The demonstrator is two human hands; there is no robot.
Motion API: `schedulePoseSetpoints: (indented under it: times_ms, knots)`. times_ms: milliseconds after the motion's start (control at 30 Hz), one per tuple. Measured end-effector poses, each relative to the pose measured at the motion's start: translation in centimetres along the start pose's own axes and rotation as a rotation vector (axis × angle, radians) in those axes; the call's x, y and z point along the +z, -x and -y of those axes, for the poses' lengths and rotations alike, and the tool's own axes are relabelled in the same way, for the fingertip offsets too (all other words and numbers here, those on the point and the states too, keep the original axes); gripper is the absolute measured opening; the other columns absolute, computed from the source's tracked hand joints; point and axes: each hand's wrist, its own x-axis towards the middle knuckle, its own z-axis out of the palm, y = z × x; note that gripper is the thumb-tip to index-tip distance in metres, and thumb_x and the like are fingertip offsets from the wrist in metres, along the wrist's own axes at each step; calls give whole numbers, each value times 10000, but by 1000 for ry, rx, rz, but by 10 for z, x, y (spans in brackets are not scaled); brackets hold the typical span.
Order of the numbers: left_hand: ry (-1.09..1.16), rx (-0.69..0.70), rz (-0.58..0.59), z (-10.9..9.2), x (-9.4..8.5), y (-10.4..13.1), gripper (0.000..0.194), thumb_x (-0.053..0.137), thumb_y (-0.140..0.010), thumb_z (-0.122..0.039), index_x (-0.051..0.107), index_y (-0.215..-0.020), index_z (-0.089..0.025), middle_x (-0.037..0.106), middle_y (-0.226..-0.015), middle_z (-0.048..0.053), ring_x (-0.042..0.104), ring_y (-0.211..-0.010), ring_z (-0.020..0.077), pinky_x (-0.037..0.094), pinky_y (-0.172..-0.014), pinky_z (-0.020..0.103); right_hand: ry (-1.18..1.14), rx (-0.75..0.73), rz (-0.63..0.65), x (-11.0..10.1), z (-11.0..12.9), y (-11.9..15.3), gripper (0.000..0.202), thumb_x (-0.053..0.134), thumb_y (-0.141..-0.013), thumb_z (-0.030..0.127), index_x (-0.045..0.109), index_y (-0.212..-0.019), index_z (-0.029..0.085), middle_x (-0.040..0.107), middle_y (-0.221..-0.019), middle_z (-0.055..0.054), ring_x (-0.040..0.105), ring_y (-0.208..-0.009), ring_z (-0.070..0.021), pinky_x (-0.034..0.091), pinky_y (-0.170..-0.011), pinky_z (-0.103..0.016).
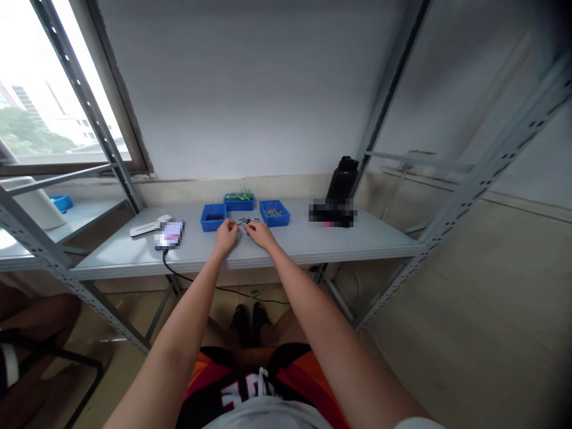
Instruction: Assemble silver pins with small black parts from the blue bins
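Observation:
My left hand (227,236) is at the front of the left blue tray (213,226), its fingertips pinched together. Whatever those fingers hold is too small to make out. Close beside it, my right hand (260,233) has its fingers closed near a few small dark and silvery pieces (248,220) on the tabletop. I cannot tell which piece, if any, is in its grip. Dark small parts lie in the left tray. The right blue tray (279,221) holds many small metallic-looking parts. Behind, a third blue tray (240,206) contains green pieces (243,195).
On the grey shelf table (295,245), a phone (170,234) with a black cable (187,277) and a white flat object (145,229) lie left. A black bottle (342,182) stands right. Metal uprights (487,167) frame both sides. Another person's leg (40,316) shows at lower left.

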Motion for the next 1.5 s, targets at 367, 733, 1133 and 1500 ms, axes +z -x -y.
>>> schedulePoseSetpoints:
  times_ms: [367,733,1133,1500]
  knots:
    - [-43,59,49,-3,-3,0,184,651,-800,-252,705,-935,-138,714,-829,85,647,-800,205,480,-780,310,-47,15,9,-2,3,1,316,489,-936,365,696,-769,195,688,-736,-22,600,-722,-141,428,-723,-237]
    - [-52,30,70,-4,-3,1,201,743,-704,-217,701,-884,-136,711,-766,65,648,-752,199,483,-738,302,-183,-11,22,0,-3,-1,258,547,-882,301,708,-726,172,674,-705,-25,573,-685,-135,414,-695,-242]
    - [-53,68,113,1,-2,-1,155,659,-806,-230,751,-898,-145,754,-923,119,679,-867,239,495,-821,343,-336,77,-38,1,-9,-5,234,550,-858,317,653,-700,179,680,-701,-23,595,-648,-143,444,-692,-263]
    - [8,126,27,-4,-3,1,171,595,-834,-231,721,-909,-144,742,-936,103,657,-822,197,490,-807,315,-242,46,4,2,-6,-2,235,586,-856,380,674,-758,184,665,-681,-14,580,-655,-144,404,-658,-249]
